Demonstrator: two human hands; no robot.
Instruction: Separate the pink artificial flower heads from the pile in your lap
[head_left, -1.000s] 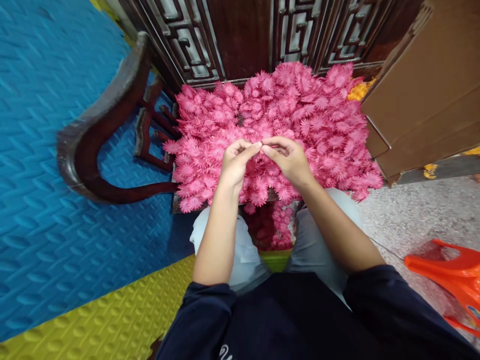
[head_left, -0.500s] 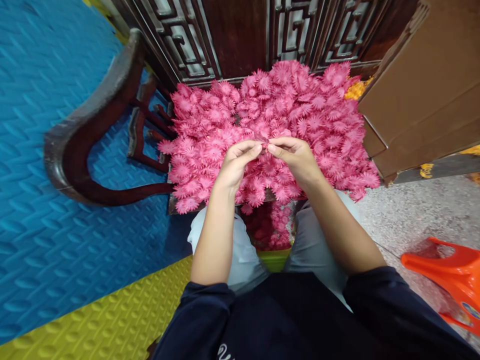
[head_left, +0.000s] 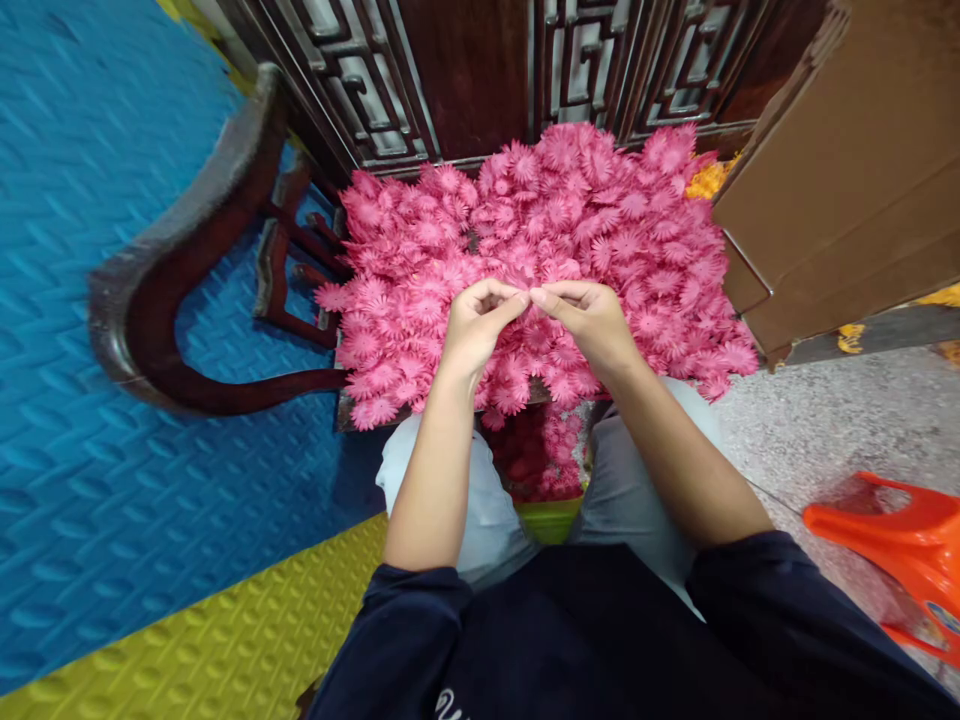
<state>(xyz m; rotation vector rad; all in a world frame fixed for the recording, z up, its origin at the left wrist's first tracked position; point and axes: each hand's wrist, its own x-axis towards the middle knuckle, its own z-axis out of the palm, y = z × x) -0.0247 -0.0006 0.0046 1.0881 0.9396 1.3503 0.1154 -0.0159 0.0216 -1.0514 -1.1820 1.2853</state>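
Fingertips almost meeting, my left hand [head_left: 477, 325] and my right hand [head_left: 594, 322] pinch a small pink artificial flower [head_left: 519, 277] between them. Its thin petals fan up behind the fingers, while its lower part is covered by the thumbs and fingertips. Beneath and around both hands spreads a thick pile of pink artificial flowers [head_left: 645, 255], heaped over the seat of a dark wooden chair [head_left: 131, 330]. More pink flowers [head_left: 561, 445] show lower down, between my knees.
The chair's curved armrest rises on the left above blue matting [head_left: 67, 430] with a yellow-green strip [head_left: 225, 620]. A carved dark wooden panel [head_left: 472, 80] stands behind the pile. To the right are a brown cardboard box [head_left: 847, 190], yellow pieces [head_left: 707, 180] and an orange plastic stool [head_left: 892, 540].
My fingertips have come slightly closer together. The petals of the held flower now look more spread and flatter behind them. The pile looks the same.
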